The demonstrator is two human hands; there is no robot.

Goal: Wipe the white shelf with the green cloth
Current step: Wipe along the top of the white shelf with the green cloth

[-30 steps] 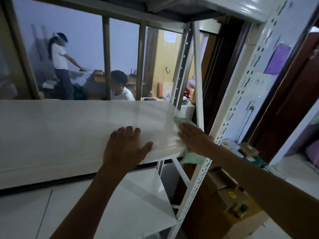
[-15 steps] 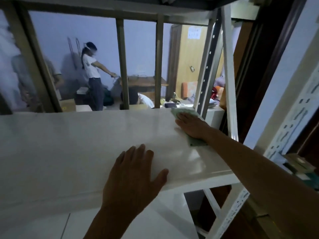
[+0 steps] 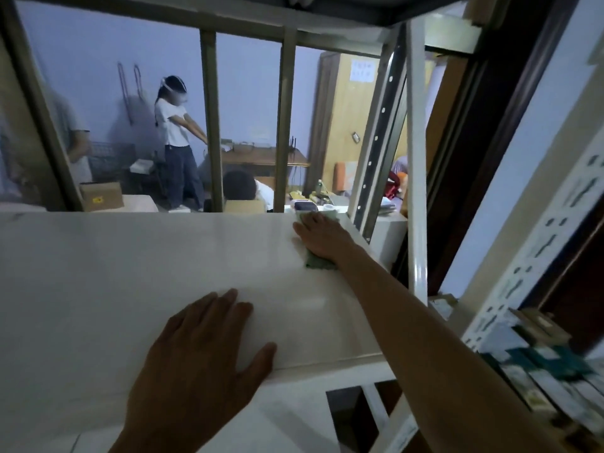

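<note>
A white shelf board [image 3: 98, 289] fills the lower left of the head view. My right hand [image 3: 322, 238] lies flat at the board's far right corner, pressing down on the green cloth [image 3: 318, 263]. The cloth shows only beyond my fingertips and under my wrist. My left hand [image 3: 202, 354] rests palm-down with fingers spread near the board's front edge, holding nothing.
White perforated uprights [image 3: 416, 191] stand at the shelf's right end. A lower shelf [image 3: 294, 407] lies below. Boxes [image 3: 539, 364] are stacked at lower right. Behind a window frame [image 3: 209, 125], people [image 3: 176, 138] stand and sit in another room.
My right hand has slid the cloth from the front right edge back to the far right corner. The view has moved closer and over the shelf. My left hand stays flat near the front.
</note>
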